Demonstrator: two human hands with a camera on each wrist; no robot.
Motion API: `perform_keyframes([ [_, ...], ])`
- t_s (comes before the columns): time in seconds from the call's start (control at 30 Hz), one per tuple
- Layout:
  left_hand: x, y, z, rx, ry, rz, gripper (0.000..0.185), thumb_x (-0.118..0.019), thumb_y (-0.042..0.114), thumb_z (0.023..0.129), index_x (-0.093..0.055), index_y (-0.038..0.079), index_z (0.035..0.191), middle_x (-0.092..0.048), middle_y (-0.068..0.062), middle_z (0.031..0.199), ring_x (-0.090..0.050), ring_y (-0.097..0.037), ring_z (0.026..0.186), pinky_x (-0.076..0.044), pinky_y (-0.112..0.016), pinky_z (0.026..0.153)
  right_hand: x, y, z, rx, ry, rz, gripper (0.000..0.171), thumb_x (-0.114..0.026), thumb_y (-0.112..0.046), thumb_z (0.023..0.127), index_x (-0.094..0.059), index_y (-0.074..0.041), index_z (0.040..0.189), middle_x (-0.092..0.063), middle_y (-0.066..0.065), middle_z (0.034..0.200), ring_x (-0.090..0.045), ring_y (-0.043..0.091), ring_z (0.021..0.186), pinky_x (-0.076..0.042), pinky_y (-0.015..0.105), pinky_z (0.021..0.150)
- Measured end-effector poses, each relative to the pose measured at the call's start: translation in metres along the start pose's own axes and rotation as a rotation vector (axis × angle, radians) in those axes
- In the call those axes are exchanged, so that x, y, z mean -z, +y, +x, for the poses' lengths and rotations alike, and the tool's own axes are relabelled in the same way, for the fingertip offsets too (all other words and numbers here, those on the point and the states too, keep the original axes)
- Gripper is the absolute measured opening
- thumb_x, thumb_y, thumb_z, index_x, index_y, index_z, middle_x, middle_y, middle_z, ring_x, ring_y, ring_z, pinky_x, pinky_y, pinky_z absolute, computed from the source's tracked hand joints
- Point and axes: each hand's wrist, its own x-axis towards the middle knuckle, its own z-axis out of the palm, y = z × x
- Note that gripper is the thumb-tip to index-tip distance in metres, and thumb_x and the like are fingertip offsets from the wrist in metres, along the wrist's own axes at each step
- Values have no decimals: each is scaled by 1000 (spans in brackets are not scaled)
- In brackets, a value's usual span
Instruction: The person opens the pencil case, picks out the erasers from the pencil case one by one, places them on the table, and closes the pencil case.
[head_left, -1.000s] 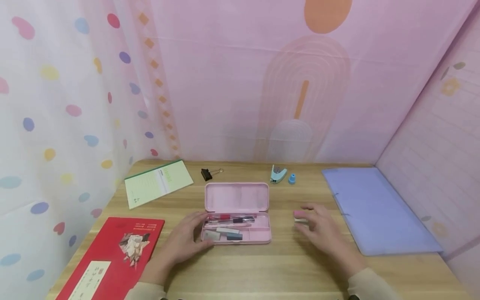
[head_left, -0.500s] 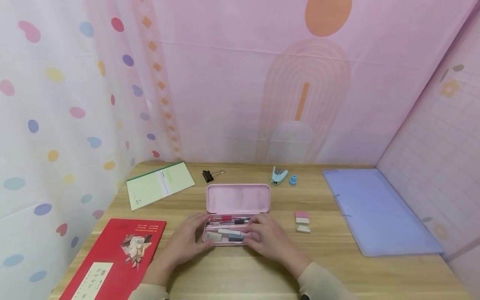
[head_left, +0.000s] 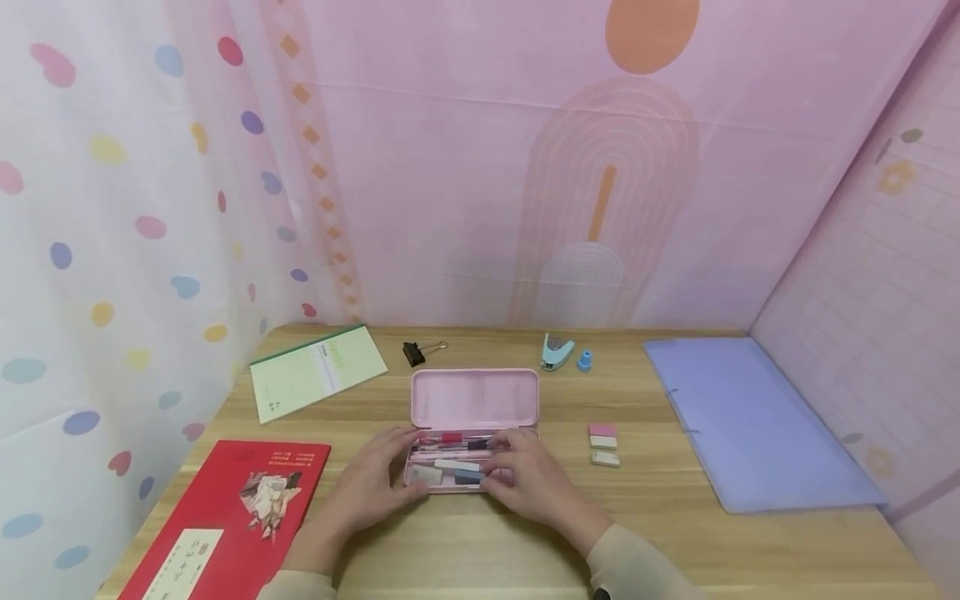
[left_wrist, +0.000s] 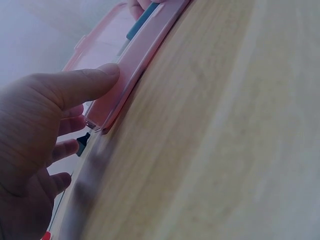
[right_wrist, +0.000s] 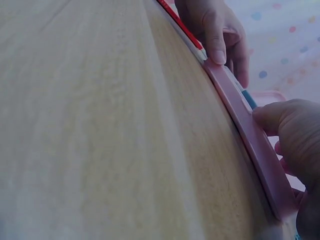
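A pink pencil case (head_left: 475, 398) lies with its lid swung back, holding several pens (head_left: 452, 437), a white eraser (head_left: 426, 475) and a slim white block (head_left: 457, 466). My left hand (head_left: 372, 481) grips the case's left end, thumb over the front rim, as the left wrist view also shows. Inside the case, my right hand (head_left: 530, 477) pinches a dark blue block, seemingly an eraser (head_left: 468, 477), between thumb and fingers. In the left wrist view that blue eraser (left_wrist: 141, 22) shows above the front rim. The right hand hides the case's right compartments.
Right of the case lie a pink-and-white eraser (head_left: 602, 436) and a small whitish eraser (head_left: 605, 458). Behind are a binder clip (head_left: 414, 353), light-blue stapler (head_left: 557, 352) and blue cone-shaped piece (head_left: 584, 361). A green notepad (head_left: 318, 373), red booklet (head_left: 232, 517) and blue folder (head_left: 757, 421) flank the case.
My right hand has let go of the pink-and-white eraser on the table and moved left into the case, to the blue eraser. The left hand has stayed on the case.
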Motion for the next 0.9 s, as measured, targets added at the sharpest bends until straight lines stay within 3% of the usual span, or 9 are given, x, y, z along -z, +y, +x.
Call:
perform_keyframes([
  [0.13, -1, -1, -1, -7, 0, 2, 84, -82, 49, 70, -51, 12, 139, -46, -9, 144, -38, -31, 134, -32, -54, 108, 3, -2, -2, -26, -5, 25, 13, -72, -33, 85, -76, -23, 92, -58, -1, 119, -49, 16, 112, -43, 37, 99],
  [0.27, -1, -1, -2, -24, 2, 5, 81, -81, 49, 71, -54, 9, 136, -46, -7, 144, -38, -31, 135, -33, -54, 108, 14, 0, -8, -60, 45, 92, 11, -72, -28, 86, -75, -24, 96, -58, 1, 121, -52, 17, 113, -45, 41, 97],
  [0.5, 4, -4, -5, 10, -8, -28, 67, -81, 47, 72, -62, 14, 128, -46, -1, 145, -34, -30, 138, -31, -58, 108, 52, 16, -31, -123, 151, 149, 11, -74, -25, 84, -74, -27, 96, -59, 1, 124, -52, 16, 111, -47, 42, 91],
  [0.77, 4, -5, -6, 12, -29, -49, 45, -81, 43, 74, -70, 22, 113, -49, -4, 143, -31, -34, 139, -29, -60, 108, 95, 43, -75, -157, 243, 83, 9, -75, -16, 84, -74, -19, 93, -62, 4, 118, -58, 18, 100, -54, 36, 78],
  [0.9, 5, -5, -6, 32, -38, -40, 45, -80, 44, 75, -70, 24, 114, -48, -1, 144, -30, -32, 140, -30, -60, 108, 104, 53, -100, -261, 180, 12, 7, -75, -20, 84, -75, -21, 91, -63, -1, 113, -57, 20, 102, -53, 40, 79],
])
